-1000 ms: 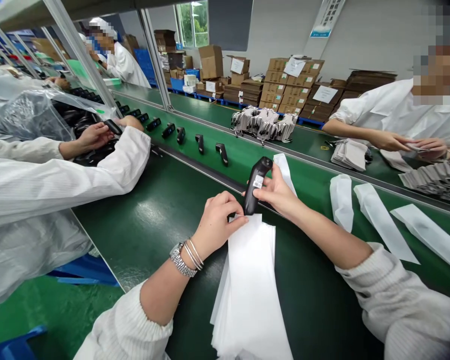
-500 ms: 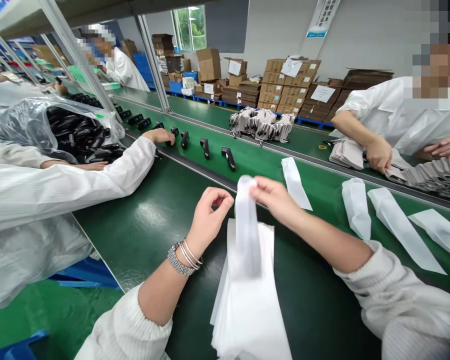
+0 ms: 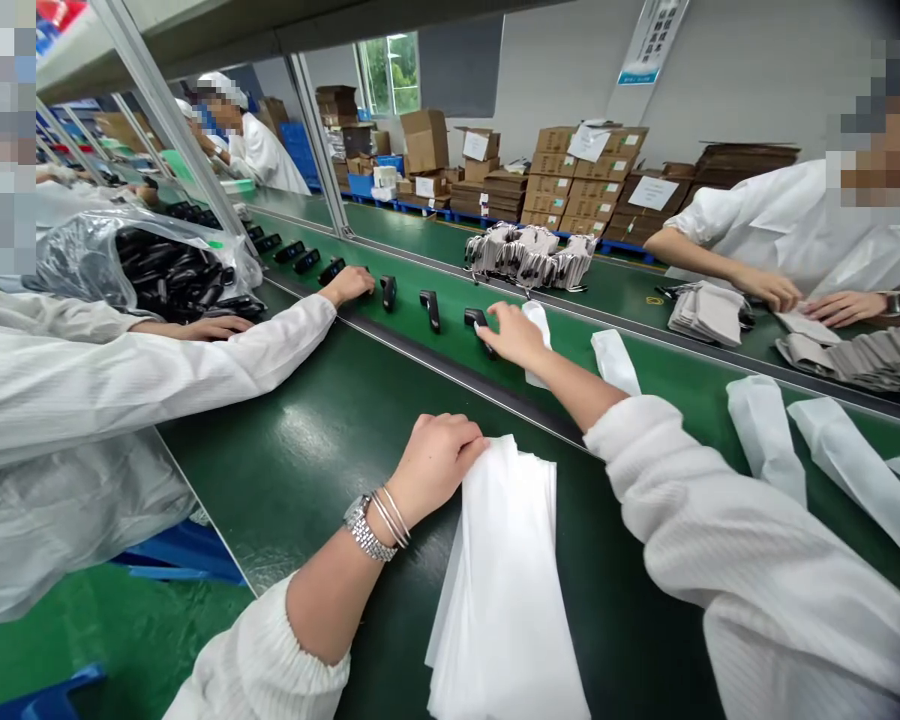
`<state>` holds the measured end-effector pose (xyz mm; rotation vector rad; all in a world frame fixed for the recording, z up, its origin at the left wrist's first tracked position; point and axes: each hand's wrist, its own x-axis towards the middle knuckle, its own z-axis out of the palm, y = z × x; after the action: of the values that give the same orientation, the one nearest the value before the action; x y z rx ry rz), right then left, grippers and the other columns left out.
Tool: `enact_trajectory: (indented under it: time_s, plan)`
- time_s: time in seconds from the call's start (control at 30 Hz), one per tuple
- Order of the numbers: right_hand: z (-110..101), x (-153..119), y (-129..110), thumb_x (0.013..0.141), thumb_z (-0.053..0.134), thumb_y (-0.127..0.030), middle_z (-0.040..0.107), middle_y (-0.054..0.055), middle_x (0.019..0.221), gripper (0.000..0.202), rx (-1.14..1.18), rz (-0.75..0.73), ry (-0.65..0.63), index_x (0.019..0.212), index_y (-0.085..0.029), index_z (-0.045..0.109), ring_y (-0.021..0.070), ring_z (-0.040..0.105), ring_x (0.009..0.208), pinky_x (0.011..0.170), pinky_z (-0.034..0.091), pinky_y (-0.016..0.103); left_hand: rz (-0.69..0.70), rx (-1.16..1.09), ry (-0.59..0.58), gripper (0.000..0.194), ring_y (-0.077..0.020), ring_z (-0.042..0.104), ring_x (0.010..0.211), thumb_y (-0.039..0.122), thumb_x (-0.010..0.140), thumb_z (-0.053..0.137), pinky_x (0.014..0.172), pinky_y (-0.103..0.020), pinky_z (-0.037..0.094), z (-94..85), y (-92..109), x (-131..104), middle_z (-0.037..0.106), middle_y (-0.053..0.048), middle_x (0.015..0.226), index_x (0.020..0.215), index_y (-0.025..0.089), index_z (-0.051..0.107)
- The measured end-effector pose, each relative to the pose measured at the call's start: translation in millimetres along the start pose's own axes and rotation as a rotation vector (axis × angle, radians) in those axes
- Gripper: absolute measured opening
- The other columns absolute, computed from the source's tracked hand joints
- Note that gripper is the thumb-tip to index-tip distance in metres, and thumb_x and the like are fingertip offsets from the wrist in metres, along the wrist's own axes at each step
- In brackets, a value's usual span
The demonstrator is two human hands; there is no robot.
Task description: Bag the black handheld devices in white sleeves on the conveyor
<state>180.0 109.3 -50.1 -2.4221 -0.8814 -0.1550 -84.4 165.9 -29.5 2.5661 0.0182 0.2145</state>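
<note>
My left hand (image 3: 439, 462) is closed, its thumb and fingers pinching the upper left corner of a stack of flat white sleeves (image 3: 506, 590) on the dark green table. My right hand (image 3: 519, 338) reaches over the belt. Its thumb touches a black L-shaped handheld device (image 3: 474, 317), with the index finger apart from the thumb; the device still lies on the belt, and the hand partly hides it. Just beyond my right wrist lies a white sleeve (image 3: 538, 318). Another black device (image 3: 430, 311) lies to the left.
A co-worker's hand (image 3: 351, 284) reaches to the device row at left, beside a plastic bag of black items (image 3: 172, 275). More white sleeves (image 3: 765, 430) lie on the belt at right. Across it, another co-worker's hands (image 3: 776, 292) handle grey pouches (image 3: 709, 312). A metal post (image 3: 319, 145) stands behind.
My right hand has let go of a white sleeve, now on the belt, and moved to a black device. My left hand has come down onto the sleeve stack's corner.
</note>
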Motion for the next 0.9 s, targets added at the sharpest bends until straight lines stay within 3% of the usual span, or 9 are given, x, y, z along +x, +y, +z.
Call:
enact_trajectory:
  time_s: [0.1, 0.2, 0.33, 0.47, 0.63, 0.7, 0.77, 0.83, 0.9]
  plan:
    - [23.5, -4.9, -4.0, 0.081, 0.058, -0.028, 0.054, 0.017, 0.125, 0.05, 0.126, 0.114, -0.061, 0.128, -0.018, 0.047, 0.0339, 0.052, 0.113, 0.096, 0.039, 0.05, 0.029, 0.016, -0.002, 0.027, -0.0122, 0.055, 0.076, 0.026, 0.095, 0.04, 0.081, -0.031, 0.034, -0.2, 1.1, 0.1, 0.06, 0.002, 0.075, 0.076, 0.018, 0.057]
    - [27.5, -10.1, 2.0, 0.084, 0.046, -0.019, 0.057, 0.016, 0.119, 0.046, 0.237, 0.184, -0.067, 0.13, -0.016, 0.042, 0.0298, 0.057, 0.107, 0.091, 0.044, 0.047, 0.045, -0.028, 0.022, 0.015, -0.0111, 0.055, 0.073, 0.02, 0.093, 0.041, 0.087, -0.031, 0.035, -1.0, 2.1, -0.6, 0.06, 0.004, 0.074, 0.092, 0.02, 0.056]
    - [4.4, -41.9, 1.4, 0.087, 0.04, -0.021, 0.062, 0.006, 0.103, 0.052, 0.555, 0.187, -0.116, 0.137, -0.021, 0.027, 0.0192, 0.065, 0.09, 0.079, 0.052, 0.036, 0.067, 0.009, 0.09, 0.013, -0.012, 0.054, 0.079, 0.023, 0.092, 0.047, 0.085, -0.031, 0.034, -2.4, 2.8, -1.8, 0.059, 0.002, 0.081, 0.083, 0.019, 0.056]
    - [-34.0, -100.4, -14.0, 0.075, 0.068, -0.029, 0.061, -0.001, 0.098, 0.084, 1.207, 0.041, -0.201, 0.14, -0.037, 0.017, 0.019, 0.067, 0.085, 0.078, 0.054, 0.039, 0.063, -0.001, 0.194, 0.011, -0.014, 0.054, 0.089, 0.028, 0.085, 0.062, 0.086, -0.033, 0.033, -2.5, 2.5, -2.3, 0.057, 0.001, 0.091, 0.079, 0.02, 0.061]
    - [-51.7, -146.2, -26.9, 0.068, 0.08, -0.034, 0.06, -0.002, 0.095, 0.1, 1.314, -0.017, -0.312, 0.141, -0.043, 0.012, 0.0193, 0.067, 0.079, 0.072, 0.056, 0.039, 0.118, -0.118, 0.243, 0.008, -0.0142, 0.054, 0.091, 0.024, 0.082, 0.066, 0.089, -0.034, 0.034, -3.6, 9.3, -4.2, 0.054, 0.001, 0.09, 0.076, 0.02, 0.063]
    - [-48.1, -152.4, -28.4, 0.069, 0.08, -0.036, 0.061, 0.0, 0.098, 0.095, 1.293, -0.036, -0.312, 0.14, -0.04, 0.018, 0.0187, 0.066, 0.085, 0.075, 0.055, 0.037, 0.151, -0.168, 0.263, 0.006, -0.0143, 0.053, 0.092, 0.02, 0.083, 0.064, 0.089, -0.033, 0.035, -5.0, 13.5, -5.8, 0.053, 0.0, 0.09, 0.077, 0.02, 0.063]
    - [-44.1, -157.2, -30.5, 0.077, 0.073, -0.043, 0.06, 0.003, 0.108, 0.071, 1.238, -0.058, -0.331, 0.136, -0.036, 0.034, 0.0188, 0.063, 0.095, 0.081, 0.054, 0.035, 0.169, -0.222, 0.313, 0.005, -0.0145, 0.053, 0.092, 0.019, 0.084, 0.061, 0.087, -0.032, 0.038, -6.1, 16.6, -7.2, 0.052, -0.001, 0.091, 0.079, 0.019, 0.062]
    - [-42.1, -163.7, -35.0, 0.086, 0.06, -0.05, 0.059, 0.005, 0.116, 0.042, 1.166, -0.093, -0.397, 0.122, -0.029, 0.054, 0.0195, 0.06, 0.104, 0.089, 0.051, 0.036, 0.153, -0.284, 0.397, 0.007, -0.0143, 0.052, 0.091, 0.02, 0.086, 0.059, 0.085, -0.031, 0.04, -6.4, 17.8, -8.0, 0.05, -0.002, 0.091, 0.079, 0.018, 0.06]
    - [-42.4, -172.1, -42.5, 0.088, 0.057, -0.051, 0.063, 0.006, 0.108, 0.034, 1.118, -0.143, -0.516, 0.102, -0.021, 0.065, 0.02, 0.061, 0.102, 0.09, 0.049, 0.036, 0.114, -0.348, 0.481, 0.009, -0.0136, 0.051, 0.089, 0.02, 0.087, 0.057, 0.083, -0.029, 0.042, -5.8, 16.9, -7.8, 0.049, -0.002, 0.091, 0.079, 0.018, 0.058]
